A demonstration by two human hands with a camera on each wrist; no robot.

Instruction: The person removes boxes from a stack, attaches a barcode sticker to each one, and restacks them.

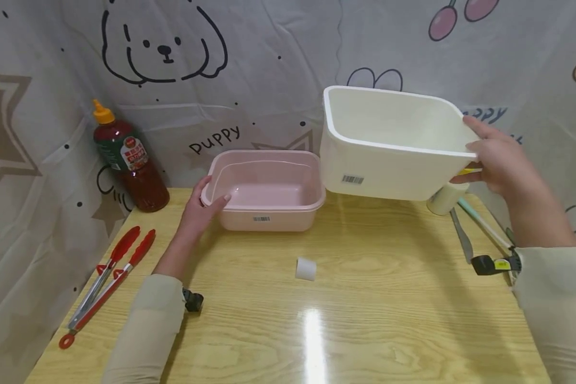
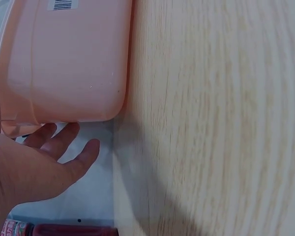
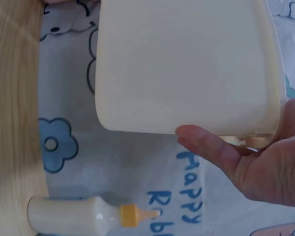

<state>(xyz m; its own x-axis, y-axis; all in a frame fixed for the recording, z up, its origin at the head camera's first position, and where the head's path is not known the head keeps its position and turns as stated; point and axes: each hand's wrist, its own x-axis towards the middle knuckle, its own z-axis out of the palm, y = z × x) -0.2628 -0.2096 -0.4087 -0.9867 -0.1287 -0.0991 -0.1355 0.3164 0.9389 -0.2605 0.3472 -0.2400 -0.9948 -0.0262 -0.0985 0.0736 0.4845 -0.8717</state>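
Wood-grain table (image 1: 365, 298) stands against a printed cloth backdrop (image 1: 269, 69) with a puppy drawing and the word "puppy".

Nearest the person, red-handled tongs (image 1: 106, 280) lie at the table's left edge. A small white cylinder (image 1: 305, 269) lies near the middle of the table, apart from everything else. At the right edge, several utensils (image 1: 462, 240) lie side by side, partly hidden behind the right sleeve.

Further back, the left hand (image 1: 199, 210) rests on the left rim of the pink tub (image 1: 269, 189); the thumb hooks over the rim and the fingers lie relaxed beside the outer wall. The pink tub sits flat on the table, barcode label facing the person.

The right hand (image 1: 496, 160) grips the right rim of the white tub (image 1: 389, 144), thumb inside and fingers under the lip. The white tub is held clear of the table, tilted so its opening faces the person, just right of the pink tub and above it.

A pale bottle with a yellow tip (image 3: 83, 214) lies on its side below the white tub. At the far left corner stands a dark red sauce bottle (image 1: 127, 160) with an orange cap.
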